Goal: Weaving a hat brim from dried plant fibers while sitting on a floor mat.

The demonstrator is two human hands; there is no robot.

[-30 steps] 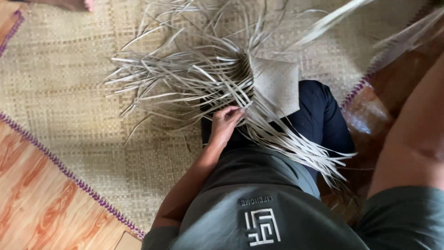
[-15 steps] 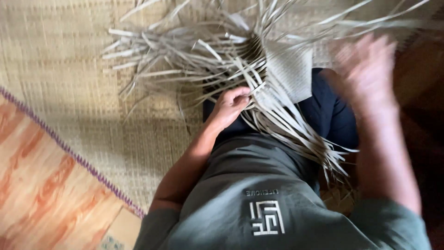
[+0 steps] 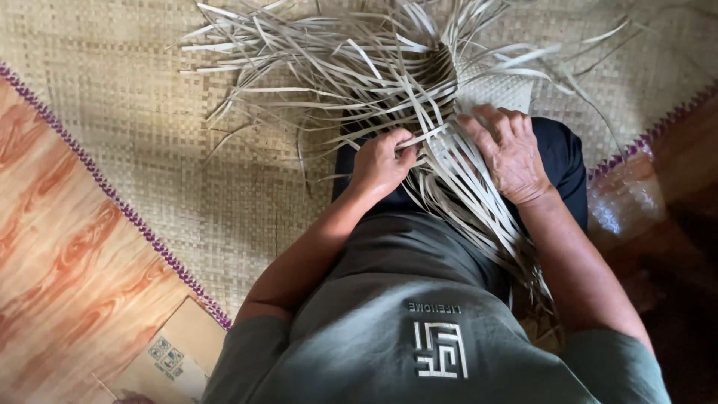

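Where it hung blurred mid-air, right hand (image 3: 508, 153) now presses strips (image 3: 449, 161).

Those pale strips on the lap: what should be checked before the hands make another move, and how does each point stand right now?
1. Left hand has a grip on the pale strips: ok, fingers curled around a few.
2. Right hand steadies the work: ok, it lies flat on the strips.
3. Woven patch in view: ok, beyond the right hand.
4. Loose ends untangled: not ok, they fan out and cross over the straw mat.
5. Which strip comes next: cannot tell.
6. Cardboard box clear of the work: ok.
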